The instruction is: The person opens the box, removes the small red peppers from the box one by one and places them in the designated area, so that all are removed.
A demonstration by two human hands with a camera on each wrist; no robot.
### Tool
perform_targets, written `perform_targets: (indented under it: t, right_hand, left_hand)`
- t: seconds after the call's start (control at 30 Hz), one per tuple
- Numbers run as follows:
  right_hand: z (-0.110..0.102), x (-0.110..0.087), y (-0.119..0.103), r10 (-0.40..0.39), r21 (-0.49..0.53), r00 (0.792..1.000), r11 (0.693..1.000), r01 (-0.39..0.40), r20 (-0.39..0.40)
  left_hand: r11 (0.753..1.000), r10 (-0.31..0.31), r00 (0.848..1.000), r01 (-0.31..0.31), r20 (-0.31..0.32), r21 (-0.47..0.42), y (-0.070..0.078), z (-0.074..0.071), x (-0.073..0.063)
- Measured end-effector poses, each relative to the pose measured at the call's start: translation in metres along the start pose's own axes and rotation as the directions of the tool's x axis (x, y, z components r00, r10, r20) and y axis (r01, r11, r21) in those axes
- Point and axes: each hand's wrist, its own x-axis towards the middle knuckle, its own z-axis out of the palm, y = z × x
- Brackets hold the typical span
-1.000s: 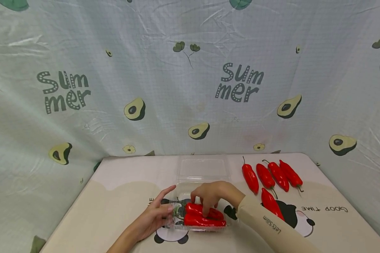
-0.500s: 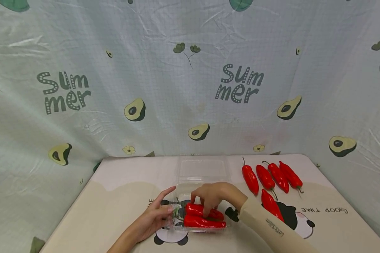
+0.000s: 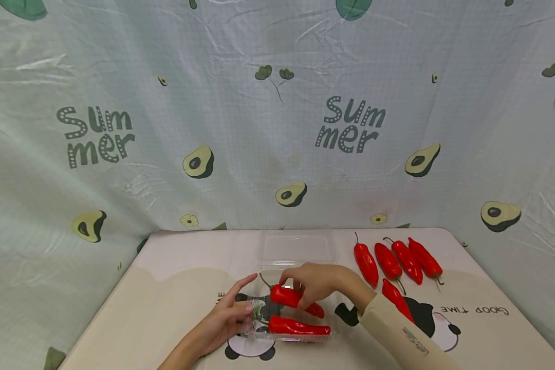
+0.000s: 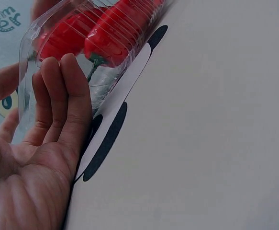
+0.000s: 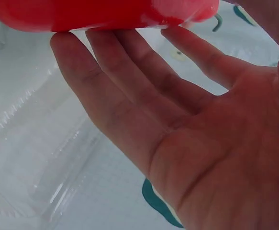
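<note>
In the head view my right hand [image 3: 318,280] pinches a red chili pepper [image 3: 284,296] by its middle, with its green stem pointing up and left, over a clear plastic box. Close up in the right wrist view, the fingertips touch the pepper [image 5: 106,14]. Another red chili pepper [image 3: 296,326] lies along the near side of the box [image 3: 300,338]. My left hand [image 3: 224,313] rests against the left wall of the box, its fingers fairly straight. Through that ribbed wall the left wrist view shows both peppers. Whether the thumb grips the rim, I cannot tell.
The box's clear lid [image 3: 298,247] lies folded back behind it. Several more red chili peppers [image 3: 405,259] lie at the back right of the table, and one [image 3: 396,300] is nearer my right sleeve. A patterned curtain [image 3: 250,128] stands behind the table [image 3: 180,257].
My right hand has lifted the far pepper a little and tilted it stem up, opening a gap from the near pepper. My left hand stays at the box's left side.
</note>
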Motion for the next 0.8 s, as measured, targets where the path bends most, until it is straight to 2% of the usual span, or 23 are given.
perform_targets:
  t: [0.43, 0.8]
  right_hand:
    - [-0.008, -0.018, 0.003, -0.067, 0.089, 0.995, 0.993, 0.074, -0.080]
    - [-0.015, -0.035, 0.004, -0.108, 0.122, 0.978, 0.984, 0.131, -0.179]
  left_hand:
    - [1.000, 0.004, 1.000, -0.004, -0.002, -0.001, -0.001, 0.000, -0.001]
    - [1.000, -0.008, 1.000, 0.008, -0.004, -0.008, 0.000, 0.000, 0.000]
